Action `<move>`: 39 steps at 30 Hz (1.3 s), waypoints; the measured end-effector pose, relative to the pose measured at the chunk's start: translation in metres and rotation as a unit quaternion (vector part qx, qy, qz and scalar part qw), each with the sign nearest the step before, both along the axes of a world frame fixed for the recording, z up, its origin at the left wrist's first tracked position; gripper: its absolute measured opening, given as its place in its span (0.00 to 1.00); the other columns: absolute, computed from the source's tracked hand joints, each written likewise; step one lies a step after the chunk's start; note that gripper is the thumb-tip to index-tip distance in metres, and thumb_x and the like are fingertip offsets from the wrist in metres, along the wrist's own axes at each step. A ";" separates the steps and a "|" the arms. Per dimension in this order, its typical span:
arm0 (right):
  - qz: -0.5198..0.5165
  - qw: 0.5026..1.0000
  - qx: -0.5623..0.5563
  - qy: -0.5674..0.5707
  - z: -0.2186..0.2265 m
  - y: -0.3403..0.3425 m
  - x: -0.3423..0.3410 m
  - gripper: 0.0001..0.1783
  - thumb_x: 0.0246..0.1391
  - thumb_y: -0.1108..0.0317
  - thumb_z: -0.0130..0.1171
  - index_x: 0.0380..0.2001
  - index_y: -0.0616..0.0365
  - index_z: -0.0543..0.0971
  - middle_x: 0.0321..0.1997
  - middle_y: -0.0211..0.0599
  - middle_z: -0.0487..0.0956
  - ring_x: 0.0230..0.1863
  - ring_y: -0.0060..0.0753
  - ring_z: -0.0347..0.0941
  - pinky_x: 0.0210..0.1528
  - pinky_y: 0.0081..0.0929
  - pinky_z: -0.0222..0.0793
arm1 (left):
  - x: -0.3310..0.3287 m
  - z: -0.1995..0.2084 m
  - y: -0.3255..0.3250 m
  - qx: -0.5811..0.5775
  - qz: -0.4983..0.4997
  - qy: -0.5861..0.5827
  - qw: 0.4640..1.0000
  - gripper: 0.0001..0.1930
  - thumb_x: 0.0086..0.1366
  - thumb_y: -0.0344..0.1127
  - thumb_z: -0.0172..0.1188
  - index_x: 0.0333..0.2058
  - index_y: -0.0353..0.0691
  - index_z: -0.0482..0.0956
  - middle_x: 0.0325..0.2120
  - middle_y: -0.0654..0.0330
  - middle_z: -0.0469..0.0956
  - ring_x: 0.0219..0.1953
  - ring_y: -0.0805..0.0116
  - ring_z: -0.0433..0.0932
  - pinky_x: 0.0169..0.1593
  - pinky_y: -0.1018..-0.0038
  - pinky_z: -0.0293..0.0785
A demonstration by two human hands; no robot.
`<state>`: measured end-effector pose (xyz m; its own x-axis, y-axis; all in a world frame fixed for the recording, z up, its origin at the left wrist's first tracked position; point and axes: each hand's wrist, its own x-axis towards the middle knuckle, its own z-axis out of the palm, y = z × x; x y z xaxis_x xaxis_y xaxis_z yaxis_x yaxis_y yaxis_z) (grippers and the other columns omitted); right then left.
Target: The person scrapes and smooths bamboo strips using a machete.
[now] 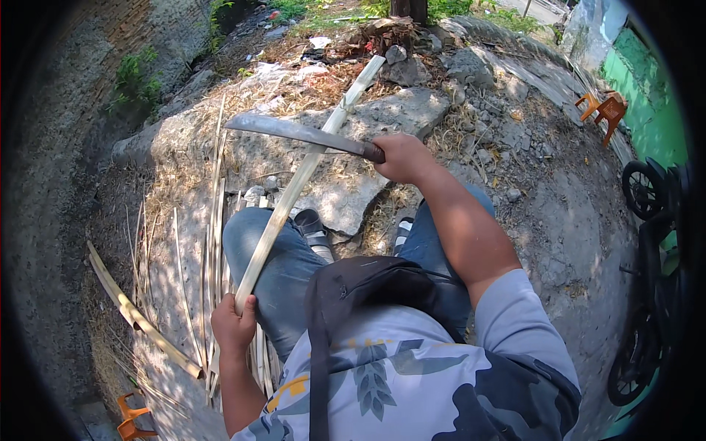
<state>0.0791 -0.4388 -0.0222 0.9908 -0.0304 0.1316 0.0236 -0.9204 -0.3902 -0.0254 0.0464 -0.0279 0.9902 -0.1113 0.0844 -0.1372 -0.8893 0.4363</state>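
Observation:
My left hand is closed around the near end of a long pale bamboo strip, which slants away over my left knee toward a broken concrete slab. In my right hand is the dark handle of a machete. Its long, slightly curved blade points left and lies across the strip at about mid-length. Whether the edge bites into the bamboo, I cannot tell. Several thin bamboo strips lie on the ground beside my left leg, partly hidden by it.
A split bamboo piece lies at the left, below a rough wall. Rubble and a tree trunk stand ahead. Orange plastic chairs and a parked motorcycle are at the right; another orange chair is lower left.

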 end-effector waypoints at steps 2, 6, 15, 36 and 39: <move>0.030 0.999 -0.034 0.003 0.003 0.018 -0.001 0.11 0.46 0.62 0.65 0.35 0.48 0.82 0.35 0.41 0.84 0.42 0.51 0.83 0.45 0.51 0.78 | 0.002 -0.005 0.001 -0.002 0.002 -0.007 1.000 0.29 0.67 0.58 0.66 0.24 0.35 0.70 0.16 0.46 0.71 0.19 0.44 0.71 0.26 0.56 0.65; 0.162 0.982 -0.084 -0.054 0.002 0.035 -0.001 0.07 0.42 0.64 0.65 0.28 0.46 0.78 0.27 0.36 0.81 0.34 0.50 0.82 0.38 0.51 0.75 | 0.002 -0.002 0.000 -0.013 0.007 0.008 1.000 0.29 0.67 0.57 0.66 0.24 0.35 0.70 0.16 0.46 0.71 0.20 0.44 0.71 0.26 0.57 0.66; -0.255 0.946 0.196 -0.047 -0.007 -0.044 0.021 0.18 0.49 0.59 0.65 0.41 0.58 0.82 0.37 0.53 0.85 0.43 0.57 0.82 0.46 0.48 0.76 | 0.003 -0.018 0.004 -0.092 -0.006 -0.001 0.996 0.26 0.68 0.53 0.67 0.25 0.35 0.71 0.15 0.49 0.70 0.18 0.53 0.69 0.27 0.60 0.66; 0.040 0.998 -0.048 -0.005 0.009 0.019 0.009 0.10 0.48 0.62 0.66 0.35 0.48 0.82 0.33 0.41 0.85 0.40 0.49 0.83 0.45 0.49 0.77 | -0.002 -0.029 0.011 -0.055 0.006 -0.021 0.998 0.27 0.68 0.55 0.66 0.25 0.36 0.72 0.16 0.49 0.72 0.19 0.49 0.73 0.27 0.59 0.67; -0.071 0.992 0.101 -0.005 -0.003 -0.019 0.015 0.13 0.51 0.61 0.65 0.40 0.50 0.83 0.38 0.45 0.85 0.44 0.54 0.82 0.47 0.49 0.77 | 0.003 -0.030 0.003 -0.079 0.004 -0.048 0.996 0.27 0.68 0.55 0.66 0.25 0.36 0.71 0.16 0.49 0.72 0.19 0.49 0.72 0.26 0.59 0.66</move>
